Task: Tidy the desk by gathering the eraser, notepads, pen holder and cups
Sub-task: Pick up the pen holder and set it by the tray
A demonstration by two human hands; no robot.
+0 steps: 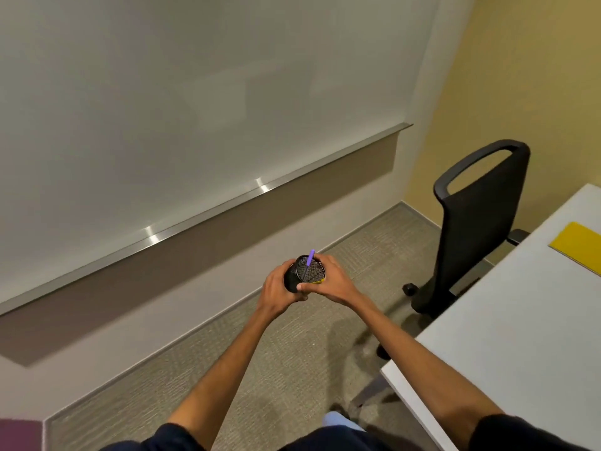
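Both hands on the pen holder, up off the counter

Left hand (pixel 279 289) and right hand (pixel 328 278) have fingers clamped round the black mesh pen holder (pixel 304 271), purple pen (pixel 309 263) inside, held over the carpet beside the counter (pixel 507 336).

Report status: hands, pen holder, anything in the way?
Left hand and right hand both shut on pen holder, purple pen inside. Held over carpet, off the desk. Chair to the right, path clear.

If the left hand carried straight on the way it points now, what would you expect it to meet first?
Holding the pen holder, the left hand points up and right. Past the holder, probably the wall beneath the whiteboard's metal ledge, though depth is unclear.
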